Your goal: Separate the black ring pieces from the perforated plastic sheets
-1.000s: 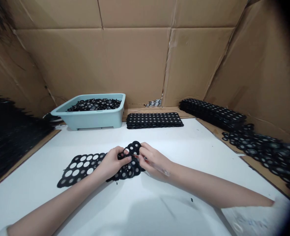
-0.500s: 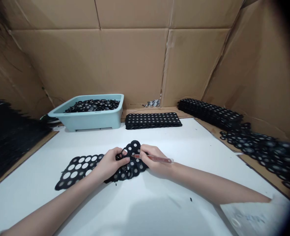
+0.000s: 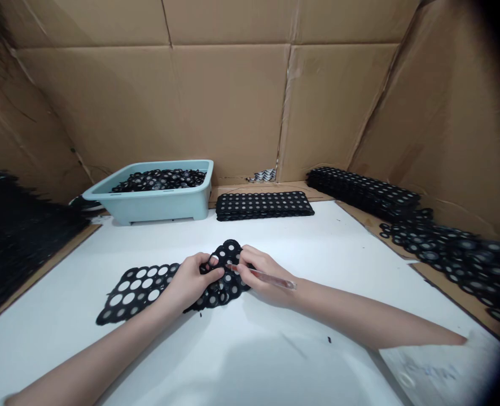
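A black sheet of joined rings lies on the white tabletop. Some of its round openings show white and others look greyish. My left hand is closed on the sheet's raised right part, thumb and fingers pinching a ring. In my right hand is a slim, translucent reddish pen-like tool, gripped like a pencil. Its tip meets the sheet just right of my left thumb; the exact contact is too small to make out. My right fingers rest against the sheet's right edge.
A light blue basin full of loose black rings stands at the back left. Behind my hands sits a neat stack of ring sheets. More sheets and loose pieces line the right side. Cardboard walls enclose the table.
The rear end of the pen-like tool has dipped slightly, and my right hand has shifted a little to the left. My left hand keeps its pinch on the sheet.
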`<state>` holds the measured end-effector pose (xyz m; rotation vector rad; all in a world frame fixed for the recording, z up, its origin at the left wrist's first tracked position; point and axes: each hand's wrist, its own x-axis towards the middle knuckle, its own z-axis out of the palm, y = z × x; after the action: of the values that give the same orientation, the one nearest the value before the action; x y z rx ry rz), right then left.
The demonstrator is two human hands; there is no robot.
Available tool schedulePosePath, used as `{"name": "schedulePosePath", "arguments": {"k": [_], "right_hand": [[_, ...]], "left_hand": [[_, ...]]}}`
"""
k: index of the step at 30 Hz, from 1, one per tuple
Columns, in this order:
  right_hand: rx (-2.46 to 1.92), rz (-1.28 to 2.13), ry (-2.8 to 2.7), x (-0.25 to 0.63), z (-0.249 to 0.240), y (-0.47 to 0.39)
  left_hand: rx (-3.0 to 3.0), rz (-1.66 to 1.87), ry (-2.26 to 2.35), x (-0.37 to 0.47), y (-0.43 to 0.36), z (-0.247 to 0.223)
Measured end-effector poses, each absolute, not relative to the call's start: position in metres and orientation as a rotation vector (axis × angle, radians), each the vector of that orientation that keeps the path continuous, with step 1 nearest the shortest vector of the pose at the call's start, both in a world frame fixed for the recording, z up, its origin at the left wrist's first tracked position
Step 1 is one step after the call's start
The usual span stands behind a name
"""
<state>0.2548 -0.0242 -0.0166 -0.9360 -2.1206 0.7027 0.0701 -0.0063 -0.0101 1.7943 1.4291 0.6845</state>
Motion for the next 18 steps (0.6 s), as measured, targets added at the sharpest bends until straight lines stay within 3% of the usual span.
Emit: {"name": "schedulePosePath", "arguments": {"k": [13,18], "right_hand": [[-0.885,0.606,-2.246,0.258,-0.021,-0.019],[-0.903,0.139,-2.431,0.254,-0.031,-0.014]], "left_hand": [[1.799,0.662,1.416,0.068,-0.005,-0.011],[1.803,0.741,1.495,0.074,-0.01,-0.013]]}}
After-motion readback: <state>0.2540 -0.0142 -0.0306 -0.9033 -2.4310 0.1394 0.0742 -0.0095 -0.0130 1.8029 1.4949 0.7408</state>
